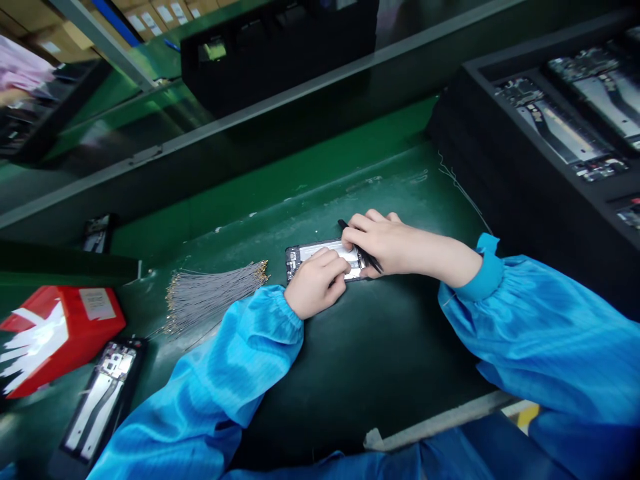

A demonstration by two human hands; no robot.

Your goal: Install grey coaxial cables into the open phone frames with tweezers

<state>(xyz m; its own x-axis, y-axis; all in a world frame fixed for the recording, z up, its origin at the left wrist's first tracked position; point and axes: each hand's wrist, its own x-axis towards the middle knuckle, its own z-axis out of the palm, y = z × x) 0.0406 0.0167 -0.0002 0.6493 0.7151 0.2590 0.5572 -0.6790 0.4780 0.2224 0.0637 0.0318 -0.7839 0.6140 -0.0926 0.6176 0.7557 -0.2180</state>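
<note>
An open phone chassis [293,259] lies on the green work surface in front of me, silver inside with dark edges. My left hand [318,280] rests over its middle, fingers curled together onto the chassis; whatever may be under the fingertips is hidden. At the right end of the chassis is my right hand [375,241], with its fingers wrapped round black tweezers [369,259] whose tips point down toward the front. Left of the chassis lies a spread bundle of thin grey cables [215,293] with gold-coloured ends.
A black tray [500,180] holding several phone chassis stands at the right. At the left are a red box [95,337] of white strips and another open phone [103,397]. A metal-edged shelf [240,117] runs across the back, carrying a black bin [280,60].
</note>
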